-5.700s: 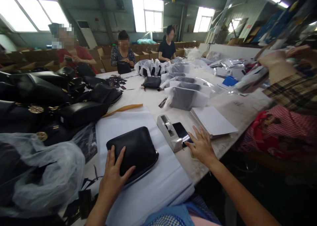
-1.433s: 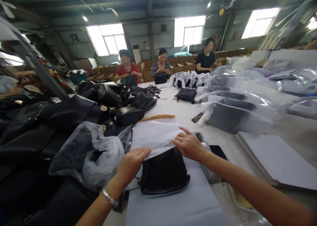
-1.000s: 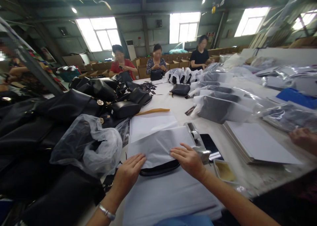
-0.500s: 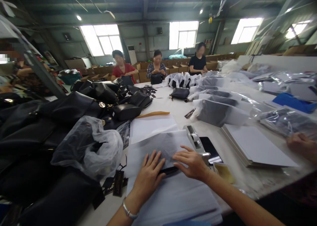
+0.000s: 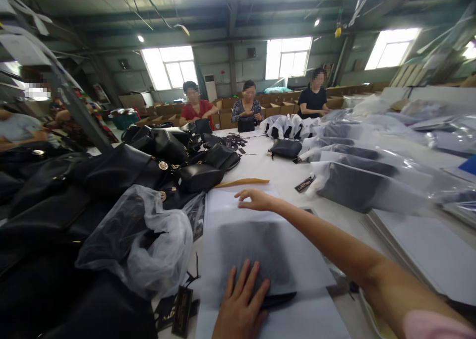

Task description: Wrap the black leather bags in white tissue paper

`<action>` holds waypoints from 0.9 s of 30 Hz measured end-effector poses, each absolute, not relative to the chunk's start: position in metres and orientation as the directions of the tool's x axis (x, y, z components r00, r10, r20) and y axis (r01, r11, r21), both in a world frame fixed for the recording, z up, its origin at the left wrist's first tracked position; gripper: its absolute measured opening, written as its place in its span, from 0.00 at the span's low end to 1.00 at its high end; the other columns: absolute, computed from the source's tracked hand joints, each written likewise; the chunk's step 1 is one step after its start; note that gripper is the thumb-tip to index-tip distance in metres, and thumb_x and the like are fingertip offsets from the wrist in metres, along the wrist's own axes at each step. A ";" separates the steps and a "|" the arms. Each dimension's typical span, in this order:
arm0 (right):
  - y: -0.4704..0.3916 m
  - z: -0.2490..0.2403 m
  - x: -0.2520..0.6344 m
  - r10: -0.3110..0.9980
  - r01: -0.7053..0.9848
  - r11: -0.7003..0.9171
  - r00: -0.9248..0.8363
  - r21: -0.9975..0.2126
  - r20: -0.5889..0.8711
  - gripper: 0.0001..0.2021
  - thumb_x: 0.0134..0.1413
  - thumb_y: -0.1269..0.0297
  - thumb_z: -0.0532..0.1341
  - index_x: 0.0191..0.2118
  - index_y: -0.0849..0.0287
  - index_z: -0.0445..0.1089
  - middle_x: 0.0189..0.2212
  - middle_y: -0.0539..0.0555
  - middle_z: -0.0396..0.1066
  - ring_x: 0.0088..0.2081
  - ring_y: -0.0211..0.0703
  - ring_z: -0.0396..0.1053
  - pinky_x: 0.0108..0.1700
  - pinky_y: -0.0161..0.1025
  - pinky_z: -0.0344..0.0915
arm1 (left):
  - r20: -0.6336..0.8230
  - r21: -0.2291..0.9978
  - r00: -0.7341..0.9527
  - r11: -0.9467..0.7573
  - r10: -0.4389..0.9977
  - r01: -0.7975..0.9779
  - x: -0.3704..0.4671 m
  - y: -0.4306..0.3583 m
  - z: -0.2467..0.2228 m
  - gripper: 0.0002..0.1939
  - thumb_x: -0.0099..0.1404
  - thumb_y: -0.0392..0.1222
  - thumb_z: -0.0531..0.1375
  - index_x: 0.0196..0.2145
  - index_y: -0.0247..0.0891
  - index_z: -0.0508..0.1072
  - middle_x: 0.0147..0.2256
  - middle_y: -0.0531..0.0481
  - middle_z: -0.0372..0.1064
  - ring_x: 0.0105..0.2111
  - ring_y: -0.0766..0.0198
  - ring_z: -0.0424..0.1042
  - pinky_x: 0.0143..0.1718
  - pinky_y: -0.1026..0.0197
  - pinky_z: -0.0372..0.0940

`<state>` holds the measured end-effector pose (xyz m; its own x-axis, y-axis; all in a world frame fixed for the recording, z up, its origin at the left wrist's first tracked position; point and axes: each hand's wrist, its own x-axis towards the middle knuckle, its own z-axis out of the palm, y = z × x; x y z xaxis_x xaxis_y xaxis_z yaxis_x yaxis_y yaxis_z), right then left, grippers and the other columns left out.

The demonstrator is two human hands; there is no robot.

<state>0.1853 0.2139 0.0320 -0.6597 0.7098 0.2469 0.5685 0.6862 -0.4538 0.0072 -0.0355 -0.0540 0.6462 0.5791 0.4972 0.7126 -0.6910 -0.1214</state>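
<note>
My left hand (image 5: 243,299) lies flat with fingers spread on a sheet of thin white paper (image 5: 312,264). Through this sheet a dark, flat bag shows, and its black edge (image 5: 282,299) sticks out at the near side. Further up, my right hand (image 5: 256,200) is stretched out over the white sheets, close to their far end. Its fingers are bent and the thumb stands a little apart, with nothing visible between them. More white paper lies beneath the bag. My right forearm hides most of the tape dispenser's place.
Black handbags (image 5: 111,170) are heaped on the left, beside a crumpled clear plastic bag (image 5: 159,245) and black tags (image 5: 182,311). Wrapped bags (image 5: 357,185) stand in a row at right, behind a stack of white boards (image 5: 420,254). Several people sit across the table.
My right hand has left the covered bag and reached forward to the far end of the paper. My left hand stays on the covered bag. The view has shifted.
</note>
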 end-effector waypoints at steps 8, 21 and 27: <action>0.305 0.038 0.166 0.900 0.806 0.436 -0.385 -0.400 0.204 0.09 0.59 0.66 0.63 0.44 0.62 0.76 0.45 0.61 0.76 0.47 0.55 0.73 0.52 0.53 0.68 | 0.526 -0.233 0.697 -0.706 0.487 0.669 0.000 -0.025 -0.079 0.29 0.66 0.54 0.58 0.63 0.47 0.63 0.61 0.39 0.64 0.60 0.45 0.65 0.57 0.43 0.63; 0.063 0.060 0.254 0.681 0.497 0.729 -0.594 -0.470 0.428 0.08 0.63 0.64 0.61 0.46 0.52 0.75 0.52 0.51 0.72 0.55 0.44 0.69 0.60 0.44 0.64 | 0.306 0.167 0.585 -0.647 0.752 0.744 0.015 -0.052 -0.038 0.24 0.69 0.37 0.56 0.62 0.49 0.64 0.67 0.44 0.52 0.67 0.46 0.50 0.63 0.33 0.52; -0.069 0.012 0.293 0.751 0.526 0.645 -0.572 -0.554 0.330 0.08 0.60 0.64 0.64 0.45 0.54 0.75 0.51 0.54 0.73 0.58 0.48 0.65 0.60 0.47 0.65 | 0.306 0.161 0.608 -0.669 0.732 0.725 0.014 -0.053 -0.039 0.25 0.68 0.36 0.57 0.62 0.47 0.64 0.68 0.42 0.49 0.68 0.45 0.46 0.65 0.33 0.46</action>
